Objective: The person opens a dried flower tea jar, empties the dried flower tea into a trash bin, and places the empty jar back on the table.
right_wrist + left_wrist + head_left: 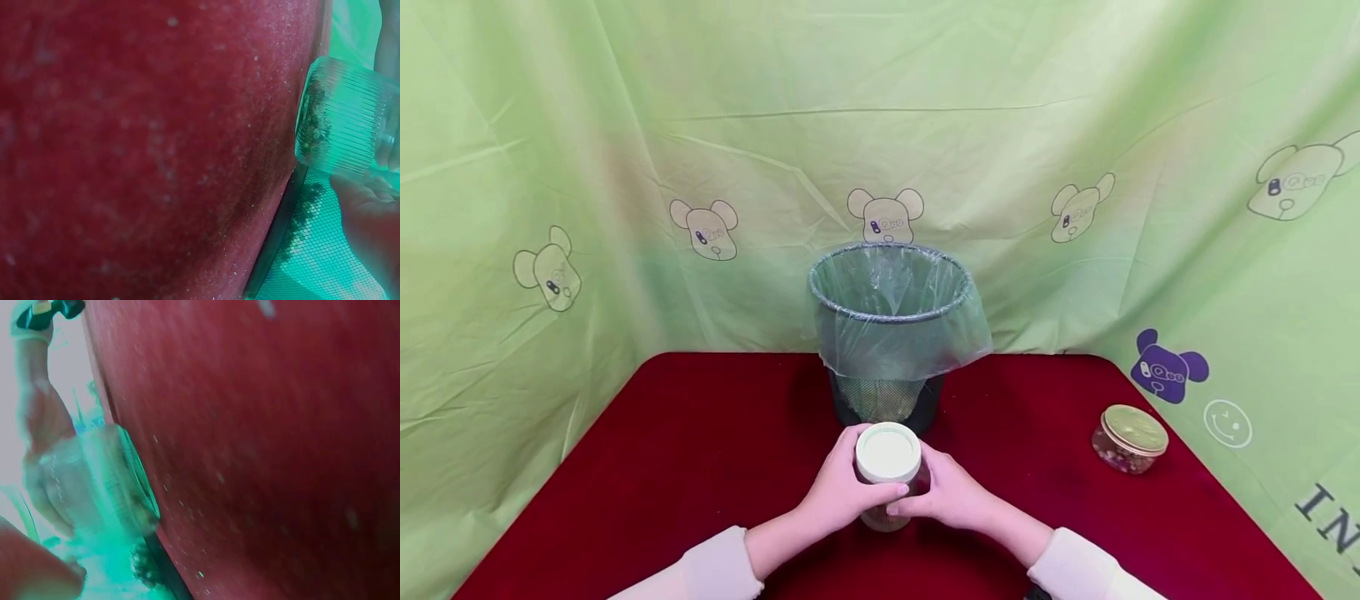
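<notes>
A clear ribbed jar (347, 119) with a white lid (888, 452) stands upright between my two hands, near the table's front. Small dark bits lie at its bottom. My left hand (842, 489) grips the jar's left side, its thumb crossing the front just below the lid. On the opposite side my right hand (953, 493) holds the jar, thumb also across the front. Most of the fingers behind it are hidden. The left wrist view shows the jar blurred. Whether its base touches the table I cannot tell.
A mesh bin (880, 400) lined with a translucent bag (895, 354) stands behind the jar. To the right, a short clear jar with a gold lid (1135, 429) sits on the red table (715, 450). Green printed cloth (760, 125) hangs around the back and sides.
</notes>
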